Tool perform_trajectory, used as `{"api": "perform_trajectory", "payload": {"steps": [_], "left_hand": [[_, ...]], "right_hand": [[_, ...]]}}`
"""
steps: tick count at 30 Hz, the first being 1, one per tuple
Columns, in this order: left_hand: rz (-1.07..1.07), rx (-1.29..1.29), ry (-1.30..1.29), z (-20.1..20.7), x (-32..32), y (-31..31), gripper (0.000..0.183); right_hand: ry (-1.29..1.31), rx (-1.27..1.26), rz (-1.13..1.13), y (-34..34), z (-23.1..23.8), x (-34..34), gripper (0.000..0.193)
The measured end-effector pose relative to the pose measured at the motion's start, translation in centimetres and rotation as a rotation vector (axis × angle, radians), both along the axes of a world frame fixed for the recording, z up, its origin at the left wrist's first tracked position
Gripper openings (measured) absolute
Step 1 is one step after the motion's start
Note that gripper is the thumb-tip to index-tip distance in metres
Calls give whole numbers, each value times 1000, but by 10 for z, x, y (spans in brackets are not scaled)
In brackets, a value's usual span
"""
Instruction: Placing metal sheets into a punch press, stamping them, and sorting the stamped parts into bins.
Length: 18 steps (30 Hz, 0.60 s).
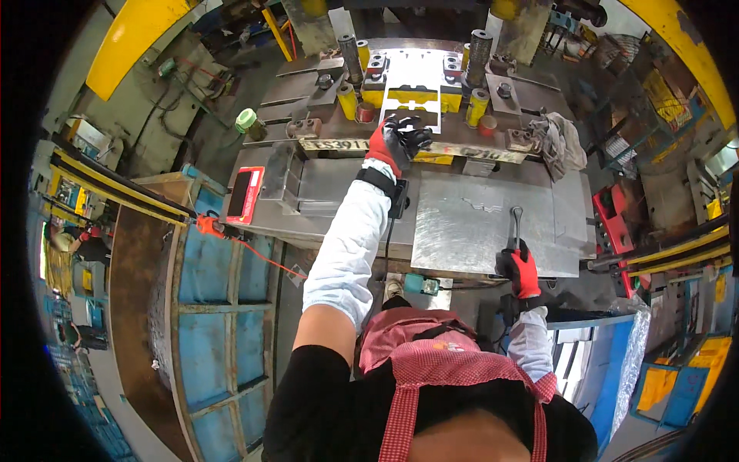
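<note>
My left hand (400, 142), in a red and black glove, is at the near edge of the die. Its fingers look apart, with nothing visible between them. Just beyond it a bright, flat metal sheet (416, 71) with cut-outs lies in the die (331, 133); whether the fingertips touch it I cannot tell. My right hand (521, 269), gloved alike, is closed round the lower end of a slim metal tool with a rounded head, like a wrench (516, 222). That tool stands over the smooth metal plate (462, 223) on the near right of the press bed.
Posts (479, 58) and yellow cylinders (476, 108) flank the sheet. A grey rag (560, 146) hangs at the right die corner. A red-edged phone-like object (245, 194) lies left, above a blue-panelled frame (206, 331). A blue bin (593, 362) stands near my right arm.
</note>
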State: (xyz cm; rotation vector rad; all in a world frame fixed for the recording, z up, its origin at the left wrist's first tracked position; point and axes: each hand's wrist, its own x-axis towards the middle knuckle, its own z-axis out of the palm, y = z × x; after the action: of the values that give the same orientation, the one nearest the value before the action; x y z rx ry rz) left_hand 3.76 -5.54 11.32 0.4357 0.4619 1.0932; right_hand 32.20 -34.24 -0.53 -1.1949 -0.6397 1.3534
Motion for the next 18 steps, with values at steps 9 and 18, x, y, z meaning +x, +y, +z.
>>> {"api": "perform_trajectory", "payload": {"steps": [9, 18], "left_hand": [[33, 10, 58, 4, 13, 1, 47], [-102, 89, -45, -13, -8, 17, 46]], "right_hand": [[-58, 2, -115, 11, -72, 30, 17], [34, -36, -81, 13, -62, 23, 25]]}}
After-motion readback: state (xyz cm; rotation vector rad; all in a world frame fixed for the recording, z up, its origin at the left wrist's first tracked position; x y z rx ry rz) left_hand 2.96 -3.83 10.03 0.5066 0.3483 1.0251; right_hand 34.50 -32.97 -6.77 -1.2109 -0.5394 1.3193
